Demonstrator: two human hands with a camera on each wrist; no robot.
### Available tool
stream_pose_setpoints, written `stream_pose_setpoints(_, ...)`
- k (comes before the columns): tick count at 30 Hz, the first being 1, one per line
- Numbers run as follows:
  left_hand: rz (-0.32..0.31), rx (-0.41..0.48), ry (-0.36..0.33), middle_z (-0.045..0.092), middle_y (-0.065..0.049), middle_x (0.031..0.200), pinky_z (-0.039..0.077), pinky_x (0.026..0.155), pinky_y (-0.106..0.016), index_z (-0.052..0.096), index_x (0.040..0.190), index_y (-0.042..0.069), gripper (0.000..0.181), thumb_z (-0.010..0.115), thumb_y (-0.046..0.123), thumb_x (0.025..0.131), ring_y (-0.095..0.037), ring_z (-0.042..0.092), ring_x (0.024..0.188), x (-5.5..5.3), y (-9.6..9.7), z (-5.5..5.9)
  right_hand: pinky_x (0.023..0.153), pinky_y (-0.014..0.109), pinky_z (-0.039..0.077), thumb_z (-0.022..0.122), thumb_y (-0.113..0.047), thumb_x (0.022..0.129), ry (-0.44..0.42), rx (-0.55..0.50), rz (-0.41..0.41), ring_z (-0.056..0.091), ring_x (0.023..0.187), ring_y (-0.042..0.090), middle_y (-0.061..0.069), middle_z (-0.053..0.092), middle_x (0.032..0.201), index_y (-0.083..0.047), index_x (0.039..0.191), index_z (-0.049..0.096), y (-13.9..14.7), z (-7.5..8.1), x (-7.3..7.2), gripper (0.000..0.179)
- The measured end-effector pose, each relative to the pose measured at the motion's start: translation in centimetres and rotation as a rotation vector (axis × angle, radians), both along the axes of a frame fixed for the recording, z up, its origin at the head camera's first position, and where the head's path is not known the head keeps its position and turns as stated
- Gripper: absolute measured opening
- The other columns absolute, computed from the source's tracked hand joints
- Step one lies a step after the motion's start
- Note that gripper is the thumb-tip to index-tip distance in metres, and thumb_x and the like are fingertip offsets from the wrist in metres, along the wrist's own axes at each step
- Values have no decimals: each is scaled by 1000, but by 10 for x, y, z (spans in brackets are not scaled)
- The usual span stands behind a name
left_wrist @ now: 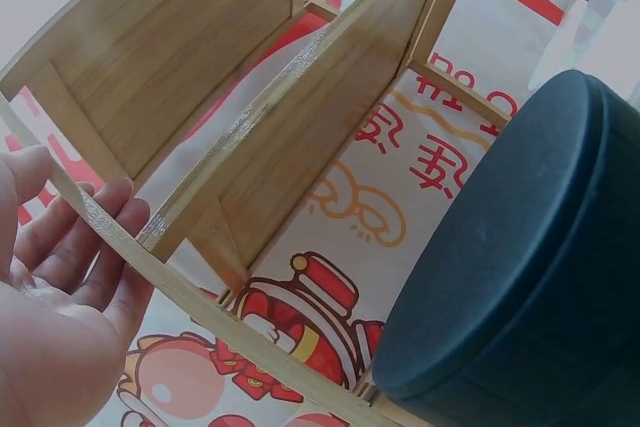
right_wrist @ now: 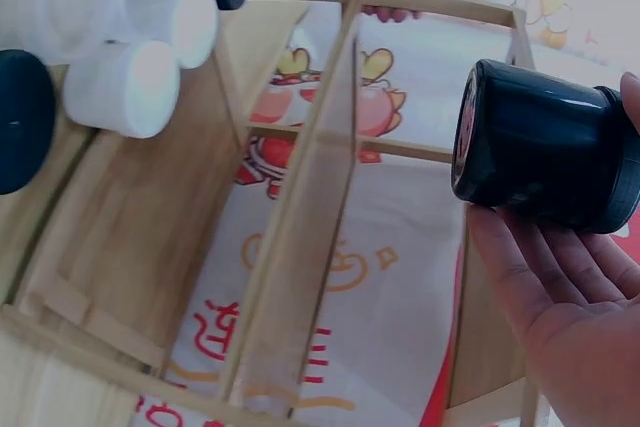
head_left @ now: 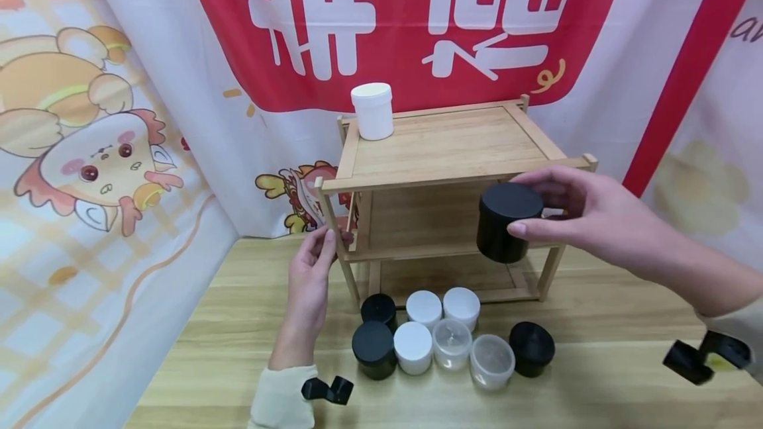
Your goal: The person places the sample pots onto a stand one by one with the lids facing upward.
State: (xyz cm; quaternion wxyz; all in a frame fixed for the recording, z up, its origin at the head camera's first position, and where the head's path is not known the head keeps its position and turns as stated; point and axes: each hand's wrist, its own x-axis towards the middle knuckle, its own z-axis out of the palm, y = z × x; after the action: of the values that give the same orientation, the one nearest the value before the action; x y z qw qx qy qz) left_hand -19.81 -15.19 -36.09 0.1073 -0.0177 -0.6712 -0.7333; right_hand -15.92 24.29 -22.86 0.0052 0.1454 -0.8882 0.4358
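My right hand (head_left: 587, 207) grips a black lidded jar (head_left: 503, 230), thumb at its near side and fingers behind. The jar is held up in front of the right part of the wooden three-tier shelf (head_left: 459, 144), just below the top board's front edge. In the right wrist view the jar (right_wrist: 540, 147) lies across the fingers, its base facing left. My left hand (head_left: 310, 270) holds the shelf's left front post; the left wrist view shows fingers (left_wrist: 75, 257) curled behind that post (left_wrist: 190, 297). A white jar (head_left: 373, 112) stands on the top board's left back corner.
In front of the shelf, on the wood-grain table (head_left: 226, 336), several jars stand grouped: black ones (head_left: 374, 349) at left, white ones (head_left: 413, 348) in the middle, two clear ones (head_left: 491, 361), and a black one (head_left: 532, 349) at right. A printed curtain (head_left: 298, 95) hangs behind.
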Motion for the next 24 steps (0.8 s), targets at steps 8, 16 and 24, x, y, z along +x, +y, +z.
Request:
stream_pose_setpoints(8,-7,1,7,69,-1,130,44,121,-36,59,147,12,42,56,37,113,-18,59,131,0,-1,0,84,25,65,83,-36,96,-6,-56,-7,72,112,13,8,68,143,-28,152,55,-13,16,-9,63)
stream_pose_setpoints(16,28,0,22,70,3,123,51,111,-26,59,146,7,43,57,34,113,-16,61,123,-1,0,-1,85,21,63,81,-43,97,-20,-75,-23,67,119,22,9,65,144,-27,153,54,-28,26,-15,64)
stream_pose_setpoints(24,10,9,22,71,4,121,50,111,-25,61,144,9,40,58,33,113,-15,61,123,-3,1,-2,87,20,61,80,-48,96,23,-96,-59,66,120,23,6,68,139,-29,150,58,-41,43,-17,61)
